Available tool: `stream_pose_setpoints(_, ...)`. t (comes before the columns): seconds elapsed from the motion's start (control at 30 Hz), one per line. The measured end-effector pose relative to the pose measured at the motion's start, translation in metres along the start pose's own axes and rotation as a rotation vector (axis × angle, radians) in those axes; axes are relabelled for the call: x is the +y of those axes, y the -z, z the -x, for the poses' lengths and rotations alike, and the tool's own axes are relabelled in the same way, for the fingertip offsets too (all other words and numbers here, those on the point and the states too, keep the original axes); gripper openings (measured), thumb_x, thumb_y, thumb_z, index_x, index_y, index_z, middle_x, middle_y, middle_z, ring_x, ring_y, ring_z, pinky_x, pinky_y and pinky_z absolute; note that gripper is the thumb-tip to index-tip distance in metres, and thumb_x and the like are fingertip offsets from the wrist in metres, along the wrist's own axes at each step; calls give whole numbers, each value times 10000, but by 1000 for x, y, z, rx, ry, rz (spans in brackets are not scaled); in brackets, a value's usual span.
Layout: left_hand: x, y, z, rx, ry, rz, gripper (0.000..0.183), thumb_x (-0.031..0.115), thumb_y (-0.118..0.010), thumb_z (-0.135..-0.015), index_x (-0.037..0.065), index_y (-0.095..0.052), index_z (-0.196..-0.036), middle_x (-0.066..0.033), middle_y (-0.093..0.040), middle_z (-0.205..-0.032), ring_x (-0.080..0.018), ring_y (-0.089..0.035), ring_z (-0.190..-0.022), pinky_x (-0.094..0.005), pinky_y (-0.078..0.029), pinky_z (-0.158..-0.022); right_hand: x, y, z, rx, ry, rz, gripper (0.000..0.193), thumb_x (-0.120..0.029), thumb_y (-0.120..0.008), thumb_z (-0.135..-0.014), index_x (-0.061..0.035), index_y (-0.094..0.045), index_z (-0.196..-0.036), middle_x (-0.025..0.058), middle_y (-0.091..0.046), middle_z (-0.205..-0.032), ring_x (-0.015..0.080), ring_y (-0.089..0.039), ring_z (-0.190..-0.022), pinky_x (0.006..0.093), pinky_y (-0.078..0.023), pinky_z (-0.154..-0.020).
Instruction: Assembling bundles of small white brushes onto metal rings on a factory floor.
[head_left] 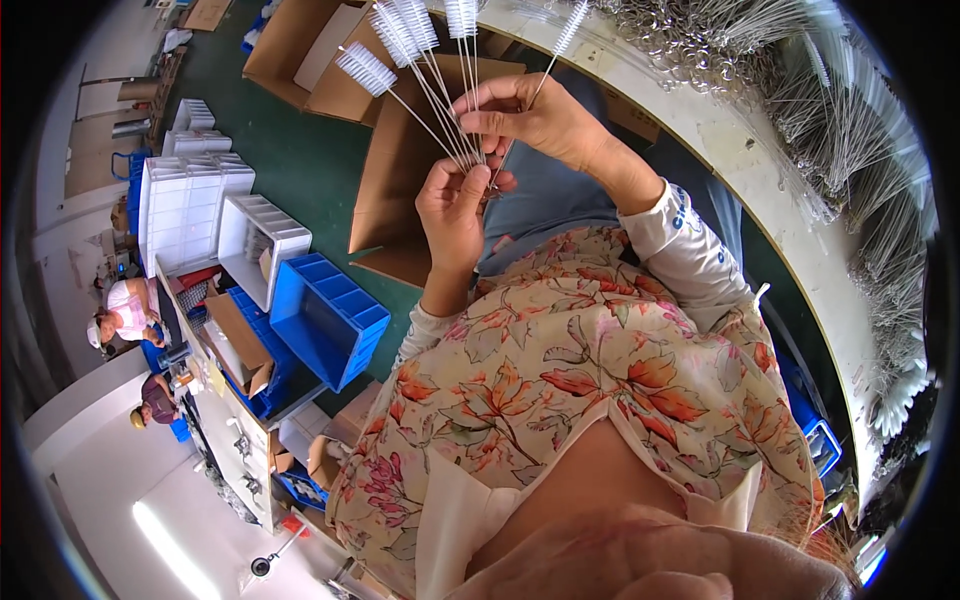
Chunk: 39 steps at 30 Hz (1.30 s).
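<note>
Several small wire-handled brushes (396,36) with white bristle heads fan out upward in front of me. Their thin metal stems come together low down in my left hand (455,212), closed with the thumb pressed on them. My right hand (530,122) is closed at the stems just above, with thumb and forefinger pinching among them. One brush (570,28) leans apart to the right, and its stem passes behind the right hand. Small metal rings appear at the lower stem ends, partly hidden by the fingers.
A white worktable (700,125) curves along the right, piled with wire brushes (840,130) and metal rings (690,40). An open cardboard box (385,190) stands beyond my hands. Blue crates (325,320) and white crates (190,205) stand left. Two people (128,308) work farther off.
</note>
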<state>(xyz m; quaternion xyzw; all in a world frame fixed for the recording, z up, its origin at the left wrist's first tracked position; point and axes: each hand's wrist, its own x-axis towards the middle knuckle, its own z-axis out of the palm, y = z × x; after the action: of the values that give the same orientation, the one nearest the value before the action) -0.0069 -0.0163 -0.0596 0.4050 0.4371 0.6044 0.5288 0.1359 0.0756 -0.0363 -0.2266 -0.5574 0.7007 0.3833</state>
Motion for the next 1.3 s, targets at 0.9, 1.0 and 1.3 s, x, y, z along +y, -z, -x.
stream_pose_setpoints(0.9, -3, -2, -3, 2, -16, 48, 121, 73, -542, -892, -22, -528, -966, -145, -647, -944, -184, -644, -765, -282, -520, -683, 3, 2, 4, 66, -30, -187, 134, -140, -659, -827, -40, -588, -880, 35, -615, -758, 96, -628, -656, 218, -537, -576)
stream_pose_setpoints(1.0, -3, -1, -4, -8, -27, 64, 125, 77, -543, -893, -20, -520, -967, -145, -648, -944, -181, -643, -765, -277, -516, -691, 4, 1, 4, 85, -34, -219, 144, -156, -649, -838, -38, -584, -888, 35, -614, -751, 101, -635, -669, 217, -538, -578)
stream_pose_setpoints(1.3, -14, 1, -14, -195, -104, 666, 210, 162, -429, -947, 18, -502, -1081, -165, -488, -1267, -273, -417, -1229, -460, -288, -1068, 4, -17, 1, 372, 109, -297, 113, -116, -580, -882, -11, -544, -904, 60, -585, -800, 148, -640, -670, 239, -544, -590)
